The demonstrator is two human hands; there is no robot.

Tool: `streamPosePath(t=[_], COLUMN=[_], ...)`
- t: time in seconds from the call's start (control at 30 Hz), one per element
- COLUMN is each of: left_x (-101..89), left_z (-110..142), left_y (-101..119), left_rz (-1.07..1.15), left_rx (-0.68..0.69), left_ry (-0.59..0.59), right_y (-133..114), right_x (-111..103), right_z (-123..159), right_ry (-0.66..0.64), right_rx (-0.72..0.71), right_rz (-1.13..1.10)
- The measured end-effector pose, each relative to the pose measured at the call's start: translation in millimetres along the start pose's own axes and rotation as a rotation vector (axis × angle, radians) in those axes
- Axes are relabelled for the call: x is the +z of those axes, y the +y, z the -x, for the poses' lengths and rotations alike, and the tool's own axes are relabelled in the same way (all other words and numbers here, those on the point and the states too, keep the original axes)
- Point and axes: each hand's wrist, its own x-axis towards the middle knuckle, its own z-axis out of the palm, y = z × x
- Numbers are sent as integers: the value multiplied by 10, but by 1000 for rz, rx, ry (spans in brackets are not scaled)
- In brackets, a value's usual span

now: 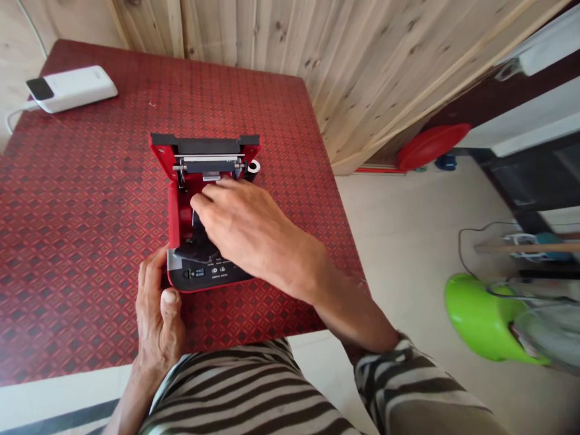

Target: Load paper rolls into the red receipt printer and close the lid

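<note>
printer [205, 223]: red, black panel | tablecloth [81, 199]: red diamond pattern | power bank [72, 88]: white | sleeve [408, 374]: grey-black stripes | stool [480, 317]: lime green

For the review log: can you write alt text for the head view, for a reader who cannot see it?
A person's right hand reaches into the open compartment of a small red printer on a red patterned tablecloth, while the left hand steadies its front corner. A white power bank lies at the table's far left.

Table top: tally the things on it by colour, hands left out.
Red: 1, the printer with its lid open, left hand at its front corner, right hand inside.
White: 1, the power bank.
Total: 2 on the table.
</note>
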Motion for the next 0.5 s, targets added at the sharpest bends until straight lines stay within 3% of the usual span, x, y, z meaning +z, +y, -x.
streamPosePath(t=[0.1, 0.27, 0.37, 0.5], left_x=[-12, -42, -58, -59], left_z=[-2, -3, 1, -1], left_y=[15, 34, 41, 71], left_rz=[-8, -53, -106, -137], left_rx=[-6, -26, -64, -76], left_ry=[-1, -12, -25, -13], right_y=[-2, 224, 385, 517], right_x=[-100, -92, 188, 691], right_z=[259, 855, 1105, 1180], right_ry=[178, 555, 673, 678], right_rx=[39, 247, 470, 616], right_rz=[-62, -463, -684, -839])
